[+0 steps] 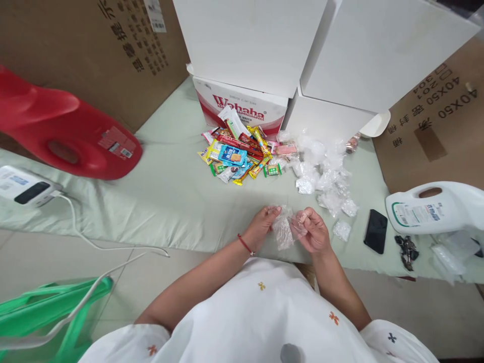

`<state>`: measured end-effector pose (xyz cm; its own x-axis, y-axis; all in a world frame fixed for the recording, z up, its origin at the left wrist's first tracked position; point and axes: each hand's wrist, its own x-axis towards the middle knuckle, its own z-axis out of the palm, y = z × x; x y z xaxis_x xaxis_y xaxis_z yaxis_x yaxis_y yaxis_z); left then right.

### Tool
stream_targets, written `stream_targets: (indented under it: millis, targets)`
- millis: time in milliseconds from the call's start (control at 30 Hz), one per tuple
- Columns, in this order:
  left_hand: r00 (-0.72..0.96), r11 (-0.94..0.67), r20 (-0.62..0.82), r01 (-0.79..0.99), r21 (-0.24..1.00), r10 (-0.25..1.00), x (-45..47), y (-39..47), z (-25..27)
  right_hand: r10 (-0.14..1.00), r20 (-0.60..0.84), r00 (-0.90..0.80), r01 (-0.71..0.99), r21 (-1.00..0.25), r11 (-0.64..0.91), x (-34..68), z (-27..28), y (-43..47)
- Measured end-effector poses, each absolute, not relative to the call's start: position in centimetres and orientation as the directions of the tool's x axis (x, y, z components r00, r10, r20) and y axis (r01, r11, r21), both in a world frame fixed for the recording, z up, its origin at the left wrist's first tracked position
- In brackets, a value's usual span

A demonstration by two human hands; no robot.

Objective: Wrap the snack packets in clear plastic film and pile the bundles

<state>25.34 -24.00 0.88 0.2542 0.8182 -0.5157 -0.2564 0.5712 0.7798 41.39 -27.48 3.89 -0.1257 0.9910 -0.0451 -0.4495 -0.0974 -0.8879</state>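
Between my two hands, near the front edge of the cloth-covered table (pixel 159 201), is a crinkled clear plastic bag (pixel 283 234). My left hand (pixel 264 226) pinches its left side between thumb and fingers. On the other side, my right hand (pixel 313 231) has its fingers closed on the clear plastic. A small crumpled clear bag (pixel 342 230) lies just right of my right hand. Beyond it is a heap of clear plastic bags (pixel 321 166). Left of that heap sits a pile of wrapped snacks (pixel 236 151) in blue, yellow, red and green packets.
White boxes (pixel 249 40) and a Wahaha carton (pixel 242 106) stand behind the snacks. A red jug (pixel 68 131) and a white device with a cable (pixel 26 184) are at left. At right are a phone (pixel 375 232), keys (pixel 407 251) and a white jug (pixel 434 207).
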Motion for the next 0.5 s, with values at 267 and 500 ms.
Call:
stream_targets:
  millis: [267, 500]
  targets:
    - [0.394, 0.422, -0.337, -0.152, 0.894, 0.855, 21.4, -21.8, 1.6, 0.958, -0.282, 0.047, -0.212, -0.940, -0.267, 48.3, 4.4, -26.6]
    - [0.280, 0.370, -0.311, -0.186, 0.910, 0.908, 21.8, -22.6, 1.8, 0.928, -0.356, 0.107, -0.177, -0.926, -0.335, 45.6, 2.4, -25.8]
